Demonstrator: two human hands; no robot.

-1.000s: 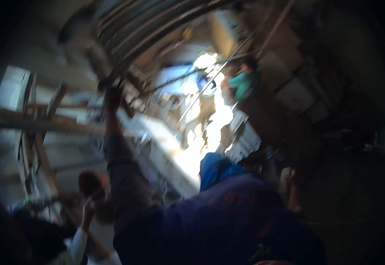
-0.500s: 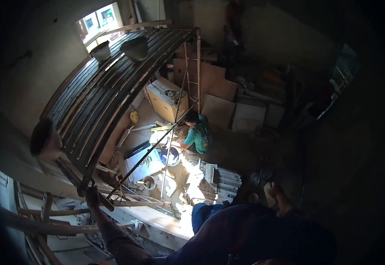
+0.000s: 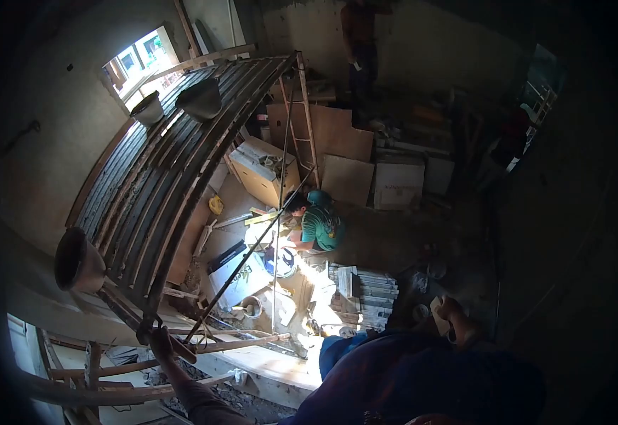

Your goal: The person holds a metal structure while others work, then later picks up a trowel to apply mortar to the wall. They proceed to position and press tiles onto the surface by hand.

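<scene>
Gripping the end of the scaffold frame (image 3: 154, 322) with my left hand (image 3: 159, 340), fingers wrapped around the metal where the brace rods meet, arm stretched out and down from the bottom of the view. Right hand (image 3: 449, 312) is out to the other side, well apart from the left, curled around something pale; too dark to tell what it is or how firmly it is closed.

Counting outward. One scaffold platform (image 3: 160, 170) of long dark planks runs away from my left hand toward the window. Three dark pans sit on it: one near pan (image 3: 76, 261) at the close edge, two far pans (image 3: 199, 99) side by side near the window end. Two thin diagonal brace rods (image 3: 248, 258) cross below the platform. Rough wooden poles (image 3: 110, 368) lie under my left arm, at least three, roughly horizontal.

Down on the floor, one crouching person in a green shirt (image 3: 316, 223) beside one round bucket (image 3: 280, 261). One stack of tiles (image 3: 365, 294) lies just right of the sunlit patch. One open cardboard box (image 3: 263, 170) stands under the platform, and flat boards (image 3: 330, 134) lean on the back wall. A second person (image 3: 358, 42) stands at the far wall, mostly in shadow.

Room is dim and unfinished, bare plaster walls, one bright window (image 3: 135, 60) top left, dusty floor lit in one patch.
</scene>
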